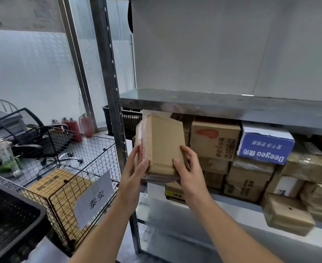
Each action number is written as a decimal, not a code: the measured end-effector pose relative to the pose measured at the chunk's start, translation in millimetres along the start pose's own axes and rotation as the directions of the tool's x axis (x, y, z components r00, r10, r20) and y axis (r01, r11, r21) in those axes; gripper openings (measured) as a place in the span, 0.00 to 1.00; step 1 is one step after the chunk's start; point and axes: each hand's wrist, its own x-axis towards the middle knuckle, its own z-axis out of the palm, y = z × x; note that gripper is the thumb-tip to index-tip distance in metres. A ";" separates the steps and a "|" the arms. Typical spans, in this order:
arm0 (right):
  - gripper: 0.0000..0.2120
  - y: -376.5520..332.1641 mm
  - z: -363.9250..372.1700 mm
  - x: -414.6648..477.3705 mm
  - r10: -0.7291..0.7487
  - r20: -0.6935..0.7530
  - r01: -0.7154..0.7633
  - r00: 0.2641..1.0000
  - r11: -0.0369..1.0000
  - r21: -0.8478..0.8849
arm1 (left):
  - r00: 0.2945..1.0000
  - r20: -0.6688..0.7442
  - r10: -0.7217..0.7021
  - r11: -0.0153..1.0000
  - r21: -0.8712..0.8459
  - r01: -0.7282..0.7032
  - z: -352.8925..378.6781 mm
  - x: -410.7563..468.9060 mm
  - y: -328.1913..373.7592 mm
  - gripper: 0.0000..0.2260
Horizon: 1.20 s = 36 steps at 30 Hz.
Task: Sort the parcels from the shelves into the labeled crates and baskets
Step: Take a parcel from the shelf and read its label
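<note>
I have the brown parcel clamped between both hands at the left end of the middle shelf, left hand on its taped side, right hand on the opposite lower edge. Its long axis stands upright and leans back toward the stacked boxes. The labeled wire basket lies down and to my left, nearer the left hand, so I judge the carry swings leftward and downward.
</note>
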 end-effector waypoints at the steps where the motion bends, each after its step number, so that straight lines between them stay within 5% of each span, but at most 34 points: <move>1: 0.20 -0.5 -1.4 -2.9 0.008 0.025 -0.009 1.000 1.000 0.024 | 1.000 0.019 -0.010 0.998 -0.058 0.011 -1.5 -3.8 0.2 0.25; 7: 0.10 2.1 -7.4 -12.3 -0.047 -0.001 0.045 0.999 0.959 -0.279 | 0.992 -0.015 0.123 0.978 0.171 -0.118 -9.0 -29.3 -2.2 0.24; 11: 0.30 5.1 2.2 -30.6 -0.041 0.097 0.064 0.994 0.967 -0.246 | 0.965 0.009 0.262 0.845 0.480 -0.234 -11.4 -39.8 -12.6 0.29; 13: 0.34 8.0 4.8 -38.0 -0.063 0.111 0.090 0.992 0.963 -0.255 | 0.952 0.029 0.305 0.819 0.502 -0.278 -10.4 -44.6 -11.1 0.27; 18: 0.22 4.4 -5.4 -43.2 -0.043 0.075 0.040 0.996 0.998 0.042 | 0.974 -0.015 0.224 0.951 0.220 -0.216 -22.2 -49.5 -4.6 0.20; 22: 0.19 10.3 -7.5 -42.3 0.044 0.047 -0.054 0.998 0.970 0.236 | 0.981 -0.058 0.184 0.942 0.295 -0.159 -29.6 -47.2 -8.4 0.16; 26: 0.18 13.5 -7.2 -46.6 0.119 0.085 -0.141 0.989 0.926 0.351 | 0.995 -0.072 0.066 0.967 0.249 -0.046 -34.3 -51.2 -12.2 0.23; 30: 0.17 21.3 -9.9 -47.1 0.092 0.127 -0.113 0.988 0.979 0.171 | 0.997 -0.058 0.051 0.979 0.198 -0.038 -34.9 -55.7 -8.9 0.24; 33: 0.16 20.3 -11.3 -46.4 -0.001 0.111 0.016 0.994 0.991 -0.133 | 0.984 -0.095 0.153 0.920 0.376 -0.106 -41.7 -54.9 -8.1 0.25; 36: 0.21 16.1 -11.4 -50.0 -0.037 0.163 0.070 0.986 0.978 -0.197 | 0.966 -0.077 0.247 0.825 0.540 -0.168 -44.6 -56.5 -6.4 0.26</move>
